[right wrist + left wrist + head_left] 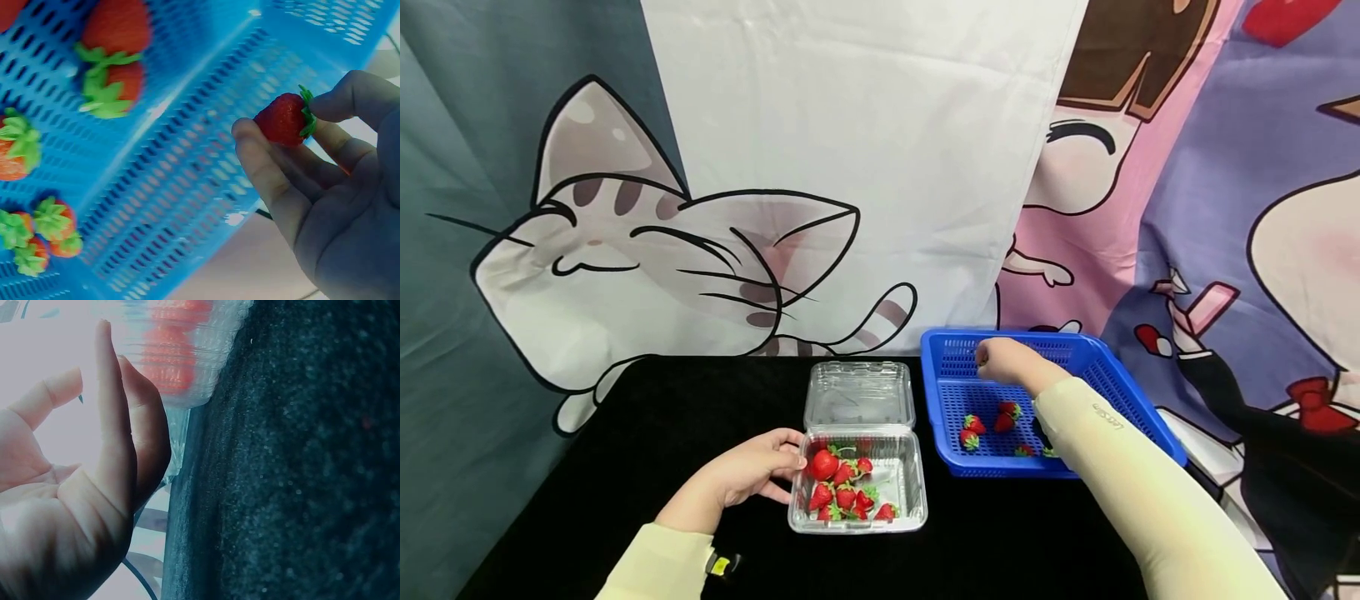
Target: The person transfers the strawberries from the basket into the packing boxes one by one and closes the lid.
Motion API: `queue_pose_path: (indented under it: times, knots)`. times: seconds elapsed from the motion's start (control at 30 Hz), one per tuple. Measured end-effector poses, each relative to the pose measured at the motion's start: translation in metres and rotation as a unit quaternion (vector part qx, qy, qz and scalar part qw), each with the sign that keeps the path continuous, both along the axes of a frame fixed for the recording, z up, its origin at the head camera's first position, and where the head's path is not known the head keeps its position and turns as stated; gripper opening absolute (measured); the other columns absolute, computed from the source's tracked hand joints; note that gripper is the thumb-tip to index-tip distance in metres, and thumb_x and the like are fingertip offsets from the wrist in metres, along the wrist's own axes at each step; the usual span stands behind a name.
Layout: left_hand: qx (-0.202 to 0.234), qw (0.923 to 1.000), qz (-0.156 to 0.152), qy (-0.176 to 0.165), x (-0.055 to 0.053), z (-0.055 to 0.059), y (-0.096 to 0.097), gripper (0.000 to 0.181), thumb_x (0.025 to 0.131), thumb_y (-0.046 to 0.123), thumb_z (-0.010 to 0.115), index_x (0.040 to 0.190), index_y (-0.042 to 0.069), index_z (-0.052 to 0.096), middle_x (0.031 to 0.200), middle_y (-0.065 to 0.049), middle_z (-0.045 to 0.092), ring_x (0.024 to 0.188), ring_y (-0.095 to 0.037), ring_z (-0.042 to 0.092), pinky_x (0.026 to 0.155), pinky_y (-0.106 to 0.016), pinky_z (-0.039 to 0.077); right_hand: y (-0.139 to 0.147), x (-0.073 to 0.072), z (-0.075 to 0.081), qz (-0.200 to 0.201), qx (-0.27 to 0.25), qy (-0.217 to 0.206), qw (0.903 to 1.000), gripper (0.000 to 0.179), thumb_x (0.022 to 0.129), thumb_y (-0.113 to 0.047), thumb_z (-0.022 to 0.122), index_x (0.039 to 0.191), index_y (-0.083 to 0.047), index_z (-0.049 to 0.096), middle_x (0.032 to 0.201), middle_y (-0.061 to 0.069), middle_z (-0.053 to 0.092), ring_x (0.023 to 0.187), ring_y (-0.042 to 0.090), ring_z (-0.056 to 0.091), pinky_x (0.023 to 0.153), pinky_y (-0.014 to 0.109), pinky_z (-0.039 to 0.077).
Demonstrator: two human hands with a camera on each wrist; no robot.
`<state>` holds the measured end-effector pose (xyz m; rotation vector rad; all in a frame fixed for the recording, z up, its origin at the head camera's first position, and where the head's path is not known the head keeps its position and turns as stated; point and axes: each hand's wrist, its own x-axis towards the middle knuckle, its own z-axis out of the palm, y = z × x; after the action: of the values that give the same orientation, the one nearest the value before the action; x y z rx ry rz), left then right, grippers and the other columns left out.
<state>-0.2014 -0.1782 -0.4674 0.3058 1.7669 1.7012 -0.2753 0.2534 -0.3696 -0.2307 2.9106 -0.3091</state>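
Note:
A clear plastic clamshell box (901, 487) stands with its lid (859, 395) folded back, several red strawberries (846, 497) lying mostly in its left part. My left hand (751, 467) holds the box by its left rim, thumb on the edge; in the left wrist view glare washes out the contact. Over the far left part of a blue perforated basket (929, 400), my right hand (1011, 363) is raised. The right wrist view shows it pinching a single strawberry (282, 120) between thumb and fingers, green leaves toward the thumb.
More strawberries (1006, 417) lie on the basket floor, some partly behind my right forearm. The box and basket stand side by side on a black cloth-covered table (700, 400). A cartoon-printed curtain (865, 167) hangs right behind the table.

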Motion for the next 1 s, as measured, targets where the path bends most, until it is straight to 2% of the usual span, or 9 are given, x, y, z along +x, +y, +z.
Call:
queue_pose_path:
  times: [0.17, 0.4, 0.53, 0.77, 0.87, 1.0]
  knots:
    - [-0.002, 1.0000, 0.001, -0.001, -0.001, 0.000, 0.000, 0.047, 0.092, 0.012, 0.060, 0.130, -0.005, 0.039, 0.107, -0.014, 0.066, 0.092, -0.024, 0.066, 0.071, -0.044, 0.060, -0.009, 0.009, 0.019, 0.019, -0.024, 0.019, 0.9994, 0.031, 0.090, -0.013, 0.062, 0.118, 0.001, 0.065, 0.115, 0.016, 0.066, 0.104, 0.031, 0.061, 0.092, 0.051, 0.050]
    - [-0.002, 1.0000, 0.001, 0.001, -0.001, -0.002, 0.000, 0.046, 0.092, 0.012, 0.060, 0.130, -0.005, 0.039, 0.107, -0.013, 0.066, 0.092, -0.023, 0.066, 0.070, -0.044, 0.060, -0.030, 0.033, 0.044, 0.036, -0.044, 0.050, 0.9971, 0.027, 0.090, -0.014, 0.063, 0.114, -0.004, 0.065, 0.107, 0.010, 0.067, 0.091, 0.024, 0.060, 0.086, 0.046, 0.051]
    - [0.000, 1.0000, 0.001, 0.004, -0.001, -0.002, -0.001, 0.046, 0.092, 0.012, 0.060, 0.129, -0.005, 0.040, 0.106, -0.013, 0.065, 0.092, -0.023, 0.067, 0.069, -0.043, 0.060, -0.054, 0.051, 0.053, 0.063, -0.053, 0.069, 0.9942, 0.025, 0.086, -0.010, 0.064, 0.110, -0.005, 0.067, 0.102, 0.006, 0.066, 0.085, 0.020, 0.058, 0.080, 0.041, 0.050]
    - [-0.001, 1.0000, 0.002, 0.007, 0.000, -0.001, -0.001, 0.046, 0.092, 0.012, 0.061, 0.129, -0.005, 0.040, 0.106, -0.013, 0.064, 0.091, -0.022, 0.066, 0.069, -0.042, 0.060, -0.103, 0.094, 0.049, 0.141, -0.043, 0.091, 0.9850, 0.024, 0.082, -0.010, 0.066, 0.105, -0.011, 0.067, 0.095, -0.002, 0.057, 0.079, 0.013, 0.052, 0.071, 0.032, 0.047]
    - [-0.001, 1.0000, 0.001, 0.006, -0.001, -0.001, -0.001, 0.046, 0.092, 0.012, 0.061, 0.129, -0.005, 0.039, 0.107, -0.013, 0.064, 0.092, -0.023, 0.066, 0.070, -0.043, 0.060, -0.119, 0.109, 0.041, 0.185, -0.026, 0.094, 0.9779, 0.021, 0.080, -0.012, 0.067, 0.101, -0.015, 0.066, 0.092, -0.006, 0.054, 0.074, 0.010, 0.051, 0.067, 0.028, 0.046]
    - [0.000, 1.0000, 0.001, 0.006, -0.001, -0.002, -0.001, 0.046, 0.092, 0.013, 0.061, 0.129, -0.005, 0.039, 0.107, -0.013, 0.064, 0.092, -0.023, 0.066, 0.070, -0.043, 0.060, -0.136, 0.122, 0.024, 0.234, 0.007, 0.078, 0.9692, 0.019, 0.079, -0.015, 0.071, 0.098, -0.016, 0.066, 0.088, -0.009, 0.054, 0.069, 0.005, 0.049, 0.063, 0.024, 0.046]
